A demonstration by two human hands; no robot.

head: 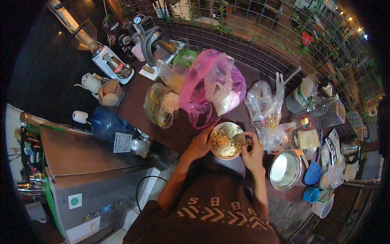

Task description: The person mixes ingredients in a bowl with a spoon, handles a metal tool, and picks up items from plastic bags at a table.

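Note:
A round bowl (228, 149) of pale powder and orange-brown crumbly food is at the table's near edge, close to the body. Around its left rim lies my left hand (202, 145), gripping it. On the right side of the bowl, my right hand (253, 151) pinches the end of a spoon (239, 138), whose head rests in the food. Just beyond the bowl stands a pink plastic bag (193, 91) with a white bag (227, 102) in it. To its left sits a clear bag of food (161, 106). Clear plastic bags (262, 100) lie to the right.
A steel bowl (285, 170), a blue cup (310, 194) and a blue item (313, 173) stand at right. A lever press (149, 42) and a grinder (114, 65) are at the back left. Wire mesh (262, 33) borders the table (137, 103). A fridge-like cabinet (91, 155) stands left.

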